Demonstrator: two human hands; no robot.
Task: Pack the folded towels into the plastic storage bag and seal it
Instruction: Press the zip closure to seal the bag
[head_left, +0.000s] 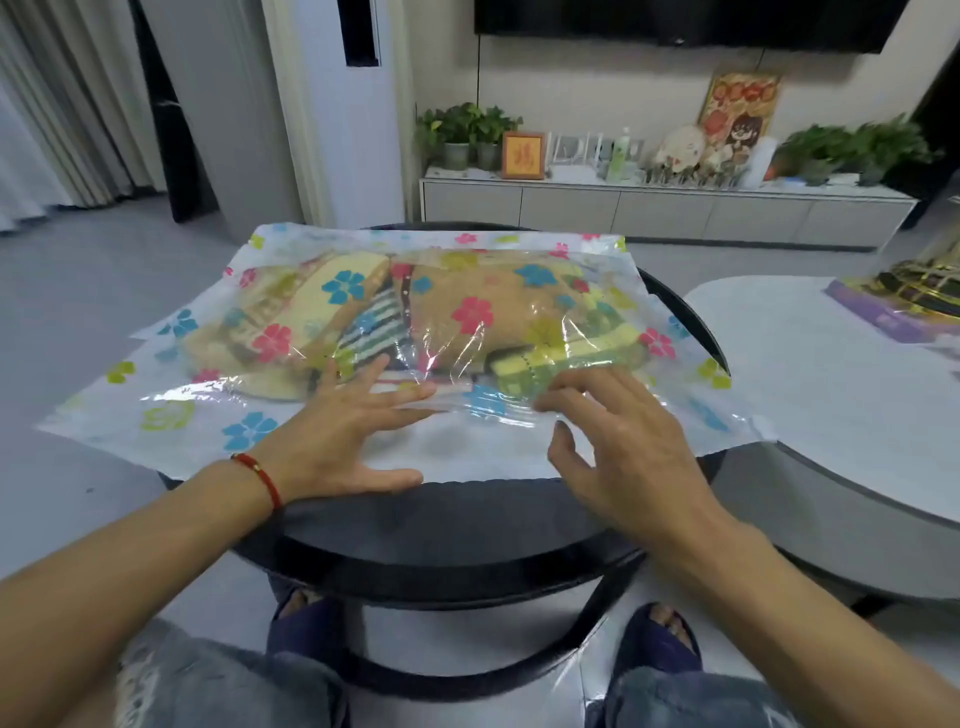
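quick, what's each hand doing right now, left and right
Left hand: open, fingers flat on the plastic storage bag, holding nothing.
Right hand: open, fingers spread and bent over the bag; contact cannot be told.

We find the towel-stuffed storage bag (415, 332) covering the round black table (457, 525); its near rim lies bare, white table (810, 364) just right.
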